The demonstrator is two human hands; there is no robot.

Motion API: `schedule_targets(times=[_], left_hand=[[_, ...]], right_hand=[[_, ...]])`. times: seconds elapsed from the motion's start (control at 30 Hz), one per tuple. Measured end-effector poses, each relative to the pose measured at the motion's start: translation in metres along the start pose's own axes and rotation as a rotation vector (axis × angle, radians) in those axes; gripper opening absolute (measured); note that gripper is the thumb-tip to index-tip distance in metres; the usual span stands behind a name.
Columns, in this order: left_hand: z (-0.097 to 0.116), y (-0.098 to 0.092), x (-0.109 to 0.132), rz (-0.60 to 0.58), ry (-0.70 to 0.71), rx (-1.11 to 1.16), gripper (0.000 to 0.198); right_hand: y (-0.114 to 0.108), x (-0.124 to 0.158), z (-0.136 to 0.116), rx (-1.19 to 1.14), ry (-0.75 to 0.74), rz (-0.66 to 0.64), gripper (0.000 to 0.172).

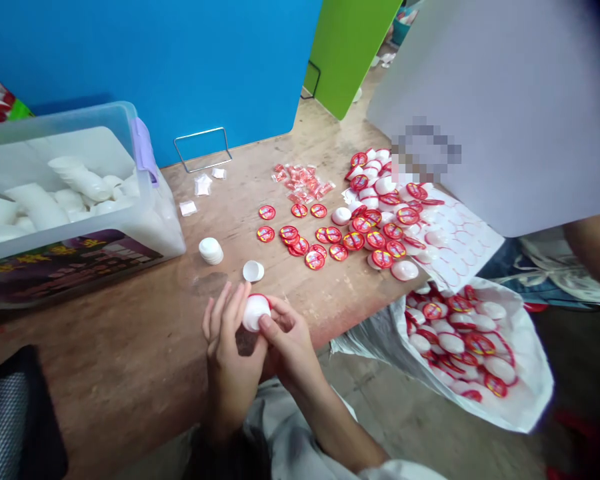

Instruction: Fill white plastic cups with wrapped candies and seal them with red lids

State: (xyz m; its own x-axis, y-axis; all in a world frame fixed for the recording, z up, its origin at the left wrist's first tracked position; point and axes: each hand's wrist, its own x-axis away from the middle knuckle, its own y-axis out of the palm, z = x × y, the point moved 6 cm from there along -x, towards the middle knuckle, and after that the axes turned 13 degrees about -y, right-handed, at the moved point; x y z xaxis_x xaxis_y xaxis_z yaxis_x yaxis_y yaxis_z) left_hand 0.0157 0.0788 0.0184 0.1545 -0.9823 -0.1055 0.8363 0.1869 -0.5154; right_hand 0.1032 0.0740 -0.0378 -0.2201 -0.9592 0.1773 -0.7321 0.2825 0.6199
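Note:
Between my hands, near the table's front edge, is a small white plastic cup with a red rim, its rounded bottom toward me. My right hand pinches it between thumb and fingers. My left hand curves along its left side, fingers pointing away and thumb near the cup's base. Just beyond my fingertips a single white cup lies tipped over. To its left stands a short stack of white cups. Round red lids with a printed picture lie scattered ahead and to the right.
A clear bin of stacked white cups stands at left. Small clear packets with red contents and several white packets lie behind. Lidded cups pile up at right. A white sack of them stands below. Blue and green panels rise behind.

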Motion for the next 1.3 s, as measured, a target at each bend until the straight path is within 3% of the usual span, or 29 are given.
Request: schedule_targets(times=[0.17, 0.3, 0.47, 0.6, 0.67, 0.77, 0.83, 0.93, 1.03, 1.13, 1.2, 1.3], left_hand=[[-0.005, -0.013, -0.002, -0.246, -0.207, 0.319, 0.069], [-0.012, -0.017, -0.002, -0.229, -0.334, 0.291, 0.054], [-0.013, -0.008, 0.000, -0.247, -0.333, 0.247, 0.037], [-0.011, -0.005, 0.010, -0.277, -0.421, 0.286, 0.038], [-0.006, -0.007, 0.015, -0.228, -0.381, 0.314, 0.037], [-0.001, -0.010, 0.016, -0.112, -0.283, 0.443, 0.028], [-0.005, -0.005, 0.013, -0.142, -0.284, 0.610, 0.034], [-0.016, 0.008, 0.007, -0.271, -0.429, 0.841, 0.055], [-0.025, 0.021, 0.008, -0.362, -0.654, 0.979, 0.048], [-0.026, 0.026, 0.011, -0.403, -0.723, 0.984, 0.047], [-0.028, 0.022, 0.010, -0.341, -0.666, 0.908, 0.043], [-0.028, 0.009, 0.005, -0.192, -0.455, 0.681, 0.037]], right_hand=[[0.016, 0.010, 0.006, -0.284, 0.161, -0.114, 0.042], [0.021, 0.013, 0.009, -0.350, 0.212, -0.135, 0.041], [0.019, 0.016, 0.009, -0.334, 0.213, -0.154, 0.040], [0.020, 0.017, 0.000, -0.287, 0.174, -0.187, 0.037], [0.021, 0.017, -0.005, -0.258, 0.146, -0.201, 0.039], [0.018, 0.017, -0.013, -0.195, 0.062, -0.197, 0.041], [0.012, 0.016, -0.021, -0.086, -0.055, -0.195, 0.037], [0.002, 0.013, -0.039, 0.198, -0.367, -0.202, 0.033], [0.002, 0.012, -0.052, 0.519, -0.756, -0.317, 0.039], [0.001, 0.013, -0.055, 0.754, -0.988, -0.340, 0.043], [-0.002, 0.013, -0.055, 0.795, -0.979, -0.350, 0.045], [-0.003, 0.010, -0.050, 0.669, -0.716, -0.470, 0.041]])
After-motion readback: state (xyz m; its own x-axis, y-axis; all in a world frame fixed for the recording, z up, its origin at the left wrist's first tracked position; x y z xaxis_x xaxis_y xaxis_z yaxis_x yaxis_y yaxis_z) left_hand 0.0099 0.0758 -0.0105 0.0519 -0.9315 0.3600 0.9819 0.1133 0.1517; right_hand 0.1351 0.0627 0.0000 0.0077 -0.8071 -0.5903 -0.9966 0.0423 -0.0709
